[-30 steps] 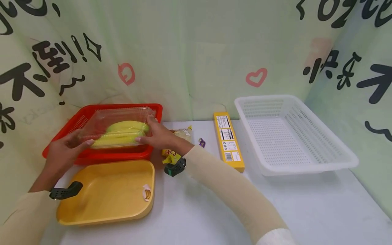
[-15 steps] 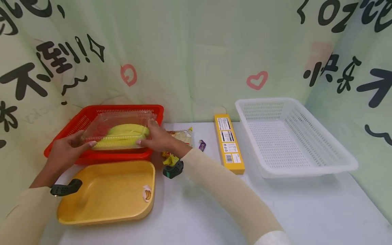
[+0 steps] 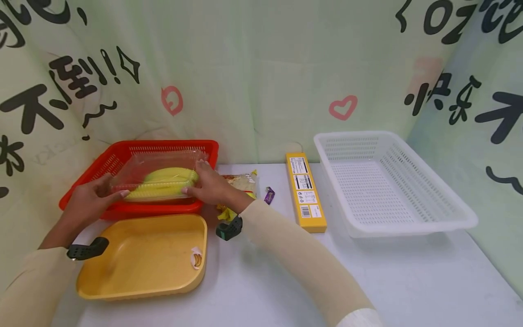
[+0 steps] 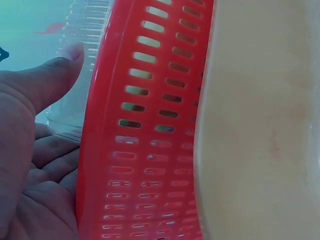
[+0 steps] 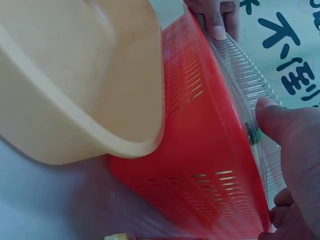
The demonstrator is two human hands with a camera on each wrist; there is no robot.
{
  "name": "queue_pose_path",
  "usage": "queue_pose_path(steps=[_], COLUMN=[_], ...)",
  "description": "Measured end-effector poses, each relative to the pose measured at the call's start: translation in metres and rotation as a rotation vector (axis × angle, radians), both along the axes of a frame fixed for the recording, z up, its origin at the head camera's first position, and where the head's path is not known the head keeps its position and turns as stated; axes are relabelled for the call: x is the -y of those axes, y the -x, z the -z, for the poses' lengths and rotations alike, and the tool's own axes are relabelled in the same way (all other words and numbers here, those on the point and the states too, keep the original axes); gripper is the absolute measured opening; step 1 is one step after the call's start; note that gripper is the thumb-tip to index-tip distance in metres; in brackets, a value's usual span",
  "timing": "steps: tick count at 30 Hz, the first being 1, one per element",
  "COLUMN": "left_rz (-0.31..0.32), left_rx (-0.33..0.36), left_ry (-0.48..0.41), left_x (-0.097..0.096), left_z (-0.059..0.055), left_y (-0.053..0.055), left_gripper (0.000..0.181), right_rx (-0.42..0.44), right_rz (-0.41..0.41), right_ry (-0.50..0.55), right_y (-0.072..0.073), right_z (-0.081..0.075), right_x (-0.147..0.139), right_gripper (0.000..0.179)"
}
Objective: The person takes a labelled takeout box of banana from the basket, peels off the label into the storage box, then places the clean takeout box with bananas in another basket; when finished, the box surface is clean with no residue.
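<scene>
A clear plastic box (image 3: 135, 169) with yellow bananas (image 3: 165, 181) inside is at the red basket (image 3: 77, 185), in its opening. At the box's left end, my left hand (image 3: 90, 197) holds it, thumb on the near side and fingers behind. My right hand (image 3: 210, 184) grips the right end, thumb in front near the bananas. In the left wrist view the left thumb (image 4: 70, 55) touches the ribbed plastic beside the basket's red rim. From the right wrist, the right thumb (image 5: 270, 117) presses the box's ribbed edge. How deep the box sits is partly hidden.
A yellow tray (image 3: 140, 290) with a banana sticker (image 3: 196, 259) stands before the red basket. To the right are a snack packet (image 3: 245, 181), a small purple wrapped sweet (image 3: 269, 195), a long yellow box (image 3: 306, 193) and a white basket (image 3: 412, 229).
The plastic box has come down slightly into the red basket, both hands keeping hold of its ends. In the last half second it has barely moved.
</scene>
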State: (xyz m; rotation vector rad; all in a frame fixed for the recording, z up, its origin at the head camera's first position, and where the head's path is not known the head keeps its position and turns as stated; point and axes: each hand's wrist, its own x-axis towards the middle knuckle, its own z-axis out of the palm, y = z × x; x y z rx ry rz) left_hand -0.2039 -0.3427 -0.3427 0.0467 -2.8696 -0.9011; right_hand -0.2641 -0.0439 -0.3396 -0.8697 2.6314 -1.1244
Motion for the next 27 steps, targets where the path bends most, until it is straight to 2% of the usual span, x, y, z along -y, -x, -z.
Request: queue_pose_path(steps=[6,12,15,20,23,27], left_rz=[0.019,0.039,0.055,0.060,0.052,0.049], left_rx=[0.017,0.038,0.055,0.066,0.050,0.018], left_ry=[0.036,0.103,0.118,0.122,0.134,0.136], left_x=[0.001,-0.001,-0.004,-0.007,-0.009,-0.013], left_z=[0.000,0.000,-0.002,-0.002,-0.001,0.000], left_y=[0.001,0.002,0.005,0.007,0.005,0.003], left_gripper=[0.091,0.097,0.101,0.102,0.101,0.098], right_rx=[-0.043,-0.080,-0.080,-0.079,-0.073,-0.017], right_rz=[-0.016,0.008,0.018,0.018,0.016,0.034], right_ry=[0.003,-0.083,-0.094,-0.066,-0.038,0.015], right_y=[0.002,-0.001,-0.002,-0.002,-0.004,-0.006], right_z=[0.004,0.009,0.008,0.011,0.011,0.010], right_x=[0.000,0.001,0.001,-0.002,-0.004,-0.006], right_gripper=[0.085,0.084,0.084,0.084,0.084,0.085])
